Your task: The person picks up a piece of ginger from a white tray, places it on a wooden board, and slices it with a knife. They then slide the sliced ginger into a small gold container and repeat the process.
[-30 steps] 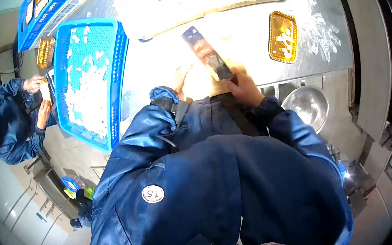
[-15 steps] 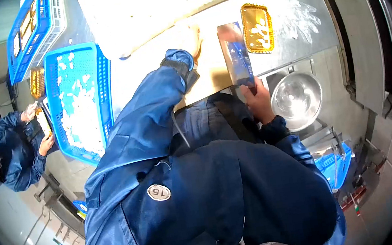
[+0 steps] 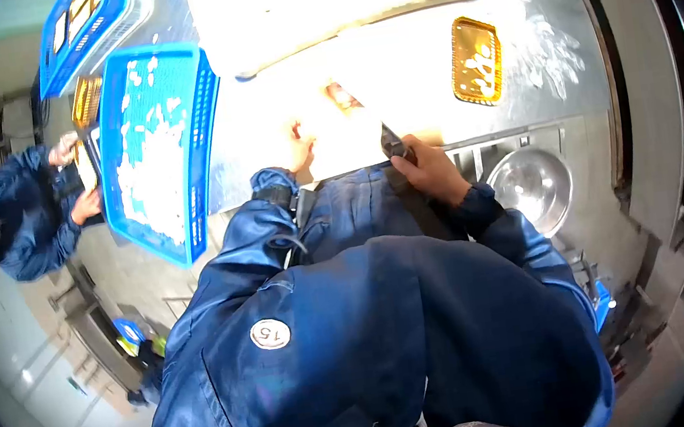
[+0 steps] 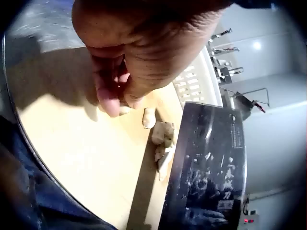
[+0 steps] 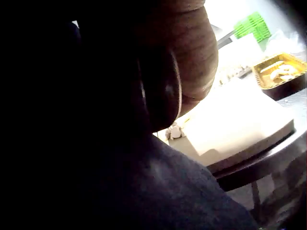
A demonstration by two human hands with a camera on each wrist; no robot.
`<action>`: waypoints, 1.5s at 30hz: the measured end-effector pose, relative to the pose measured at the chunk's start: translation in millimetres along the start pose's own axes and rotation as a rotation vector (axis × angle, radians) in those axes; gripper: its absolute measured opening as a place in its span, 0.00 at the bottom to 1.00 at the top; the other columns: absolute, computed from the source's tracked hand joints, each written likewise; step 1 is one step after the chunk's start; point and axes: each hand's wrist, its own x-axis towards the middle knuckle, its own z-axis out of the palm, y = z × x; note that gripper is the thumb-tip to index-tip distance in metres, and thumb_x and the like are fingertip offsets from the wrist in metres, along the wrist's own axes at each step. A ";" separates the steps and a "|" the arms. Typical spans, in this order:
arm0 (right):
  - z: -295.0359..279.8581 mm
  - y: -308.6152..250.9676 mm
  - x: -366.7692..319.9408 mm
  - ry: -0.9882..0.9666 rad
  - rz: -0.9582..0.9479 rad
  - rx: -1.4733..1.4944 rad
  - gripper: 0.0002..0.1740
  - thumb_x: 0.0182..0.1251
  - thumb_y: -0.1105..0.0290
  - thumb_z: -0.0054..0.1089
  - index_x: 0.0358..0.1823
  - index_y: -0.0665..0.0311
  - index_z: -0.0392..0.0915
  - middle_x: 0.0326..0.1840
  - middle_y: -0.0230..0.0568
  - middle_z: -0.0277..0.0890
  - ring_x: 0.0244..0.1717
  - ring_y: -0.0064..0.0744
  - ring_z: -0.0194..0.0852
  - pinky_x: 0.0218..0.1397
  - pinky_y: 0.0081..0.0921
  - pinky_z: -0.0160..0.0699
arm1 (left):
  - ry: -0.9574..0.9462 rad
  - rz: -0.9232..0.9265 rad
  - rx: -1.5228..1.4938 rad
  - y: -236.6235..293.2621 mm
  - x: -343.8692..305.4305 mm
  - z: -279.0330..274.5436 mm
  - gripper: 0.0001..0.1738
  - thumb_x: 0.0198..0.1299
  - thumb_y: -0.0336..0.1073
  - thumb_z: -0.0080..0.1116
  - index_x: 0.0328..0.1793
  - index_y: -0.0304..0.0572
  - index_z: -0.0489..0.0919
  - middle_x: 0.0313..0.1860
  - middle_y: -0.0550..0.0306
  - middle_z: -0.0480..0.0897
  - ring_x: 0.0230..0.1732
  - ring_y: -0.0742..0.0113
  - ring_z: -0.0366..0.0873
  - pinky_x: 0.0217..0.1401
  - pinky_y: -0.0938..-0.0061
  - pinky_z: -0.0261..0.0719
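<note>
My right hand [image 3: 432, 170] grips the dark handle [image 3: 393, 142] of a cleaver at the front of the cutting board. The cleaver's broad blade [image 4: 204, 163] stands over the board [image 4: 72, 139], with pale specks on its face. Left of it, my left hand [image 3: 300, 149] is low over the board, pinching a small pale piece [image 4: 124, 110] between thumb and fingertips. Several pale chunks [image 4: 164, 134] lie between that hand and the blade. The right wrist view is mostly dark, with the right hand [image 5: 192, 52] at its top.
A blue basket [image 3: 206, 111] of white pieces stands at left, near another person [image 3: 26, 210]. A gold tray [image 3: 457, 63] with pale pieces sits at right. Behind the board is a large white container [image 3: 352, 18]. A metal bowl [image 3: 531, 190] stands lower right.
My left hand reached forward half a second ago and is now back near the board's front. The cleaver swung right toward the gold tray, then returned over the board.
</note>
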 end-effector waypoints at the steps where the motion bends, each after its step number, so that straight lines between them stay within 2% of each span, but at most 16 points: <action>1: 4.8 -3.3 8.0 -0.050 -0.035 -0.044 0.17 0.71 0.59 0.59 0.50 0.64 0.71 0.32 0.59 0.80 0.36 0.62 0.82 0.39 0.49 0.77 | 0.111 0.088 0.035 -3.6 -4.3 2.3 0.12 0.61 0.25 0.63 0.50 0.36 0.77 0.30 0.56 0.82 0.27 0.71 0.80 0.31 0.76 0.80; 3: 15.4 -5.7 21.0 -0.132 -0.066 -0.080 0.16 0.71 0.60 0.59 0.51 0.62 0.70 0.32 0.60 0.80 0.37 0.64 0.81 0.40 0.52 0.77 | 0.332 0.259 0.108 -9.8 -10.0 13.3 0.14 0.59 0.26 0.64 0.52 0.36 0.78 0.34 0.51 0.85 0.29 0.68 0.84 0.33 0.73 0.83; 4: 18.9 -12.5 25.5 -0.158 -0.058 -0.124 0.16 0.72 0.60 0.58 0.51 0.62 0.70 0.32 0.60 0.80 0.37 0.64 0.81 0.39 0.52 0.77 | 0.204 0.012 -0.380 3.1 -16.5 13.4 0.13 0.57 0.23 0.64 0.48 0.34 0.77 0.35 0.49 0.85 0.32 0.68 0.85 0.34 0.75 0.83; 7: 20.5 -32.2 31.9 -0.203 -0.056 -0.194 0.15 0.71 0.61 0.59 0.49 0.63 0.72 0.31 0.60 0.80 0.36 0.63 0.81 0.38 0.49 0.78 | 0.208 -0.055 -0.373 15.5 -25.3 8.4 0.11 0.61 0.18 0.63 0.45 0.31 0.72 0.30 0.54 0.80 0.29 0.68 0.83 0.31 0.78 0.79; 9: 20.9 -38.3 33.7 -0.244 0.012 -0.204 0.16 0.70 0.60 0.59 0.50 0.64 0.74 0.31 0.59 0.80 0.36 0.60 0.82 0.39 0.45 0.78 | 0.215 -0.048 -0.465 24.0 -32.6 8.5 0.11 0.60 0.17 0.62 0.44 0.30 0.72 0.30 0.53 0.82 0.29 0.68 0.84 0.32 0.77 0.81; 13: 20.9 -34.1 35.4 -0.238 -0.097 -0.266 0.18 0.70 0.62 0.60 0.52 0.68 0.73 0.31 0.59 0.80 0.35 0.60 0.82 0.38 0.45 0.77 | 0.192 0.002 -0.533 -3.6 -18.5 14.5 0.10 0.61 0.16 0.62 0.45 0.30 0.73 0.31 0.51 0.84 0.31 0.65 0.85 0.34 0.76 0.85; 16: 27.9 -29.4 37.8 -0.238 -0.111 -0.198 0.14 0.69 0.64 0.59 0.44 0.69 0.72 0.30 0.64 0.79 0.36 0.67 0.79 0.39 0.51 0.77 | 0.162 -0.002 -0.653 4.5 -19.6 13.3 0.10 0.61 0.17 0.62 0.45 0.31 0.74 0.31 0.52 0.84 0.32 0.65 0.86 0.35 0.77 0.85; 18: 40.1 -22.2 42.6 -0.242 -0.036 -0.225 0.14 0.69 0.65 0.59 0.44 0.69 0.72 0.31 0.64 0.79 0.37 0.67 0.79 0.39 0.51 0.77 | 0.127 0.002 -0.658 14.3 -25.3 9.1 0.09 0.61 0.18 0.63 0.44 0.33 0.75 0.31 0.53 0.84 0.32 0.66 0.85 0.36 0.77 0.85; 21: 39.3 -8.7 52.6 -0.216 -0.037 -0.227 0.15 0.69 0.64 0.60 0.44 0.69 0.71 0.33 0.63 0.79 0.38 0.66 0.79 0.40 0.49 0.77 | 0.237 0.169 -0.265 -7.9 -12.8 13.6 0.08 0.62 0.19 0.64 0.42 0.35 0.76 0.31 0.55 0.83 0.32 0.68 0.85 0.35 0.78 0.85; 22: 34.6 -4.6 51.3 -0.192 -0.050 -0.195 0.15 0.69 0.63 0.61 0.45 0.69 0.71 0.33 0.62 0.79 0.38 0.66 0.79 0.40 0.48 0.77 | 0.173 0.051 -0.277 -9.2 -9.6 13.3 0.07 0.63 0.24 0.66 0.40 0.36 0.76 0.30 0.58 0.82 0.31 0.70 0.84 0.34 0.78 0.84; 26: 18.7 -10.1 37.7 -0.119 0.023 -0.141 0.17 0.69 0.63 0.62 0.47 0.69 0.71 0.32 0.61 0.79 0.37 0.67 0.79 0.40 0.47 0.77 | 0.119 -0.100 -0.370 28.1 -24.2 -0.5 0.10 0.66 0.33 0.66 0.40 0.36 0.76 0.30 0.58 0.81 0.27 0.70 0.84 0.30 0.77 0.84; 29: 16.7 -18.6 33.3 -0.086 -0.013 -0.206 0.15 0.69 0.65 0.60 0.47 0.67 0.70 0.31 0.63 0.79 0.36 0.68 0.79 0.38 0.51 0.77 | 0.102 -0.091 -0.420 25.6 -25.6 3.9 0.12 0.67 0.34 0.65 0.39 0.34 0.75 0.30 0.57 0.81 0.26 0.70 0.84 0.29 0.77 0.84; 32: 28.3 -15.6 33.0 -0.075 -0.116 -0.227 0.13 0.68 0.66 0.58 0.47 0.66 0.72 0.30 0.63 0.79 0.35 0.67 0.79 0.39 0.54 0.77 | 0.081 -0.140 -0.259 40.5 -23.9 3.8 0.10 0.63 0.32 0.62 0.36 0.33 0.75 0.26 0.56 0.81 0.25 0.71 0.84 0.30 0.76 0.83; 35: 31.5 -21.9 37.0 -0.141 -0.097 -0.387 0.15 0.71 0.64 0.58 0.52 0.66 0.73 0.29 0.56 0.80 0.34 0.61 0.81 0.36 0.49 0.77 | 0.098 -0.166 -0.112 58.8 -24.2 1.7 0.09 0.58 0.33 0.62 0.34 0.33 0.76 0.21 0.56 0.82 0.23 0.71 0.84 0.30 0.74 0.83; 38: 27.1 -40.5 38.0 -0.140 -0.097 -0.357 0.12 0.69 0.65 0.56 0.47 0.66 0.75 0.32 0.62 0.80 0.36 0.65 0.80 0.40 0.54 0.78 | 0.106 -0.209 -0.084 58.1 -21.4 4.5 0.09 0.56 0.33 0.63 0.33 0.34 0.76 0.20 0.55 0.82 0.21 0.70 0.83 0.30 0.75 0.82; 45: 20.8 -31.1 51.1 -0.252 -0.062 -0.420 0.13 0.69 0.64 0.56 0.48 0.65 0.75 0.32 0.61 0.81 0.38 0.65 0.81 0.42 0.54 0.78 | 0.076 -0.178 -0.138 44.6 -14.5 6.6 0.11 0.56 0.34 0.62 0.23 0.38 0.78 0.16 0.58 0.81 0.20 0.73 0.82 0.29 0.75 0.81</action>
